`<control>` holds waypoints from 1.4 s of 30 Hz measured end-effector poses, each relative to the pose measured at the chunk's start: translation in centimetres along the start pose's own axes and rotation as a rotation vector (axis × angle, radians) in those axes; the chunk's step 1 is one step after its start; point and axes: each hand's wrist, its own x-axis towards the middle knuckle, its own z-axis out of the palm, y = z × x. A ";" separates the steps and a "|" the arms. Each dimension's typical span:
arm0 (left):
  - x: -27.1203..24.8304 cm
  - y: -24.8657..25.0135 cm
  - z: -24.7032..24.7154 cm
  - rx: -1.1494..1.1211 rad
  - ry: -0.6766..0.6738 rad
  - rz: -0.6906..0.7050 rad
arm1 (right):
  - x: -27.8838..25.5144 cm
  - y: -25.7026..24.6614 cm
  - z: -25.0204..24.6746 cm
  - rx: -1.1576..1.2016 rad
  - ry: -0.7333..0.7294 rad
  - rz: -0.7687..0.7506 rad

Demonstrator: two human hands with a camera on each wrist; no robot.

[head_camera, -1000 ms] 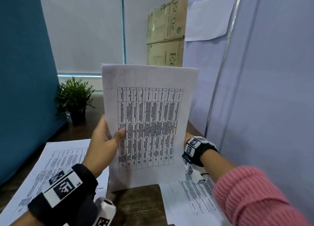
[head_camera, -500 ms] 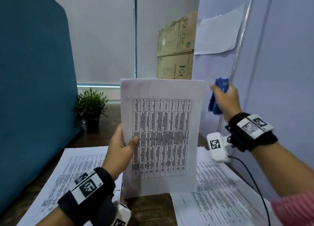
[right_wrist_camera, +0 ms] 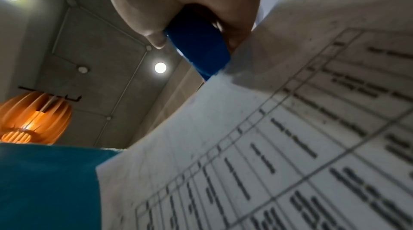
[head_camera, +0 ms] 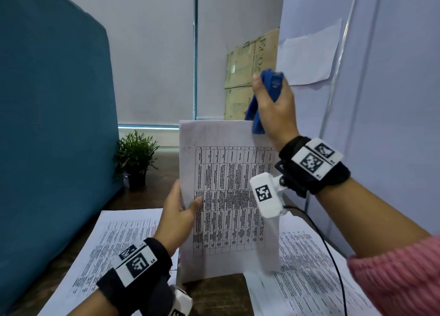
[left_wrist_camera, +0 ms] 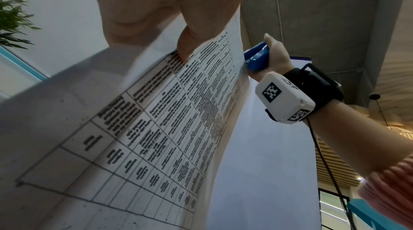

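Note:
My left hand [head_camera: 178, 211] holds a stack of printed sheets [head_camera: 226, 196] upright by its left edge, thumb on the front over the table of text; the sheets' lower edge sits near the wooden desk [head_camera: 214, 294]. My right hand [head_camera: 273, 106] grips a blue stapler [head_camera: 271, 87] at the sheets' top right corner. In the left wrist view the stapler [left_wrist_camera: 257, 59] meets the paper's [left_wrist_camera: 156, 128] edge. In the right wrist view the stapler [right_wrist_camera: 198, 52] sits at the corner of the sheets [right_wrist_camera: 290, 145], which reaches the stapler's mouth.
More printed sheets lie flat on the desk at left [head_camera: 114, 244] and right [head_camera: 304, 277]. A small potted plant [head_camera: 135, 158] stands by a teal partition [head_camera: 52, 125]. A pale panel [head_camera: 392, 101] rises at right; cardboard boxes [head_camera: 250, 77] stand behind.
My right hand came up from behind the sheets' lower right, holding the blue stapler, and moved to their top right corner. The left hand kept holding the sheets upright.

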 end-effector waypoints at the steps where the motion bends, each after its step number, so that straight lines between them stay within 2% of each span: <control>1: -0.1 0.1 0.0 0.004 -0.004 0.004 | -0.4 0.0 0.6 -0.021 -0.009 -0.008; 8: -0.3 0.1 0.6 0.036 -0.012 0.028 | -2.2 -1.1 4.4 -0.030 -0.110 -0.017; 16: -0.3 -0.1 0.8 0.067 -0.017 0.050 | -3.7 -2.7 6.9 0.073 -0.124 -0.035; 29: -0.3 -0.4 0.8 0.109 -0.025 0.045 | -3.4 -3.0 7.0 0.027 -0.032 -0.045; 36: -0.2 -0.9 0.7 0.167 -0.037 0.039 | -3.4 -2.7 7.6 -0.008 0.107 -0.167; 42: -0.3 -0.6 0.7 0.161 -0.035 0.026 | -3.4 -3.0 7.5 -0.035 0.041 -0.135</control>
